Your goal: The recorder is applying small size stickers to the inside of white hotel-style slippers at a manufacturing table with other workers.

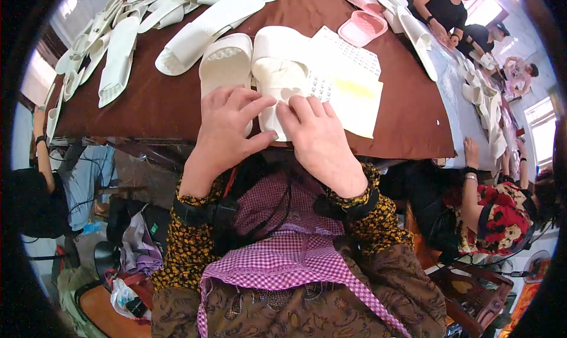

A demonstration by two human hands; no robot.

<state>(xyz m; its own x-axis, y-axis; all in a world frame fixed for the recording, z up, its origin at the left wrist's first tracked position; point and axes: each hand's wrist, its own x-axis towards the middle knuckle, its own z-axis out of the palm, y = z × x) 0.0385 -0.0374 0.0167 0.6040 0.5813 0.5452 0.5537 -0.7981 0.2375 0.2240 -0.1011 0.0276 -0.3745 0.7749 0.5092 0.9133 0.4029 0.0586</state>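
Observation:
Two white slippers lie side by side in front of me, straps at the far end. My left hand (227,125) rests over the near part of the left slipper (226,60), its fingers spread and its thumb reaching toward the right slipper (276,49). My right hand (321,134) is at the right side of that slipper, thumb and forefinger close together at its footbed. What is between those fingertips, if anything, is too small to make out. A small greyish mark shows just beyond them. Right of this pair lies a printed white sheet (354,57).
A yellowish-white paper (357,110) overlaps the sheet on the brown tabletop (407,116). White slippers (118,60) pile up at the far left. A pink slipper (362,28) lies at the far right. People work along another table; one in a flowered top (502,217) sits at right.

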